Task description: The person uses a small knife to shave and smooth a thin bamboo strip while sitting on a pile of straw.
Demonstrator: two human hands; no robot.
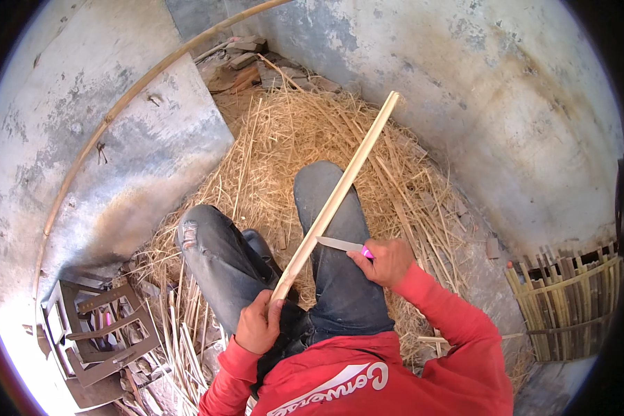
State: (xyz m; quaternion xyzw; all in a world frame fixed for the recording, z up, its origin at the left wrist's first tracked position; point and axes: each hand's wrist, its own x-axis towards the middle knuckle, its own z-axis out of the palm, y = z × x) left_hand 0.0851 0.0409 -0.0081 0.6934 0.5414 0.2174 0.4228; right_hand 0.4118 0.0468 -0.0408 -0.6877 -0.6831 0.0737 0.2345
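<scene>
Your left hand [258, 326] grips a strip [339, 191], right hand [387, 263] a knife [340, 243].
Straw [281, 135] lies at twelve o'clock, a dark frame [104, 331] at eight.

Count: one left hand [258, 324], one right hand [387, 263], one knife [341, 244], one held bamboo strip [341, 191], one long pole [83, 156], one slatted structure [568, 298].

pale cream bamboo strip [343, 188], silver-grey knife blade [338, 243], bright pink knife handle [367, 253], red sweatshirt [457, 385] with white lettering [360, 378], faded charcoal-blue jeans [222, 256], golden shavings [284, 139], whitish wall [451, 76] mottled blue-grey and tan, dark brown wooden frame [121, 360], yellow-and-brown striped basket [568, 298]
</scene>
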